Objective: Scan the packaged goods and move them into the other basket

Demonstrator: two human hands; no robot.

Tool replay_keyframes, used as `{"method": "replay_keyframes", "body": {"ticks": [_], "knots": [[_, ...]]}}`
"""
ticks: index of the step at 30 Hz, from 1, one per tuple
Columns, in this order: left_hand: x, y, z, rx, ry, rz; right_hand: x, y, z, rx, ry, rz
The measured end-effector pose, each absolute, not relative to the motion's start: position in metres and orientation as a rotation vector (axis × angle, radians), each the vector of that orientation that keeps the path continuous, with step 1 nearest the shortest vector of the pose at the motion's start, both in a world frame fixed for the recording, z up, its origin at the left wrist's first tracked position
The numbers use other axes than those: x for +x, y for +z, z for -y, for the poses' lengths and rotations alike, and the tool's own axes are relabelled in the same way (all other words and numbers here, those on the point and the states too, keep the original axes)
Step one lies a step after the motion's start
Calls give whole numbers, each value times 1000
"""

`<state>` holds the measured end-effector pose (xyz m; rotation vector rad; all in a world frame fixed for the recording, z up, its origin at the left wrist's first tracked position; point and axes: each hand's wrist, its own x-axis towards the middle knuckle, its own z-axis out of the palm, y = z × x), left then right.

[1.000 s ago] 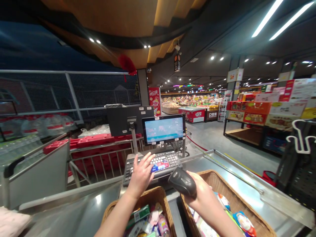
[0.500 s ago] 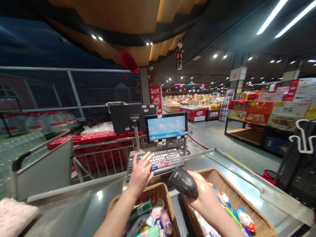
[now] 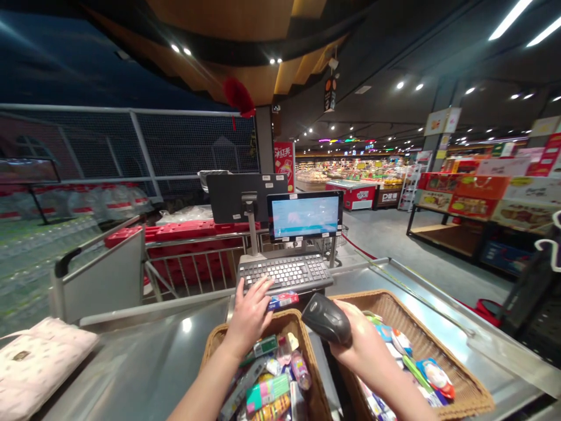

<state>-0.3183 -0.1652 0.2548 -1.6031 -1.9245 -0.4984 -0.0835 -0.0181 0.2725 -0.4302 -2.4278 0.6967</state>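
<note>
My left hand (image 3: 251,313) is closed on a narrow blue-and-red box (image 3: 284,300), whose end sticks out to the right. It is between the black keyboard (image 3: 287,273) and the left wicker basket (image 3: 213,339). Packets, small boxes and a pink bottle (image 3: 300,369) fill that basket. A black handheld barcode scanner (image 3: 326,319) sits in my right hand (image 3: 363,336), its head pointing left toward the box. My right forearm crosses the right wicker basket (image 3: 467,383), where colourful packages (image 3: 433,377) lie.
Behind the keyboard stands a lit screen (image 3: 305,216), with a second monitor (image 3: 232,199) turned away. A pink bag (image 3: 44,362) lies on the metal counter (image 3: 144,345) at far left. A metal railing (image 3: 197,242) runs beyond the counter, and stacked boxes (image 3: 473,196) stand at right.
The box in my left hand has come down from over the keys to just in front of the keyboard. The view has shifted a little left and down. The scanner stays in my right hand.
</note>
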Motion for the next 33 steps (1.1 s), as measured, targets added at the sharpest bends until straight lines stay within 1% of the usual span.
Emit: {"method": "replay_keyframes", "body": {"ticks": [13,19,24,28,33], "knots": [[-292,194,215,-1860,-432,2020,-94,262,44,-384,801,2457],[-272,178,236,-2054,-371,2096,-96,251,53,-369,867,2492],[-264,162,250,-2259,-394,2152,-95,248,60,-411,902,2499],[-263,155,255,-2368,-344,2222,-92,247,62,-423,907,2493],[-261,164,249,-2343,-304,2272,-85,249,57,-421,939,2492]]}}
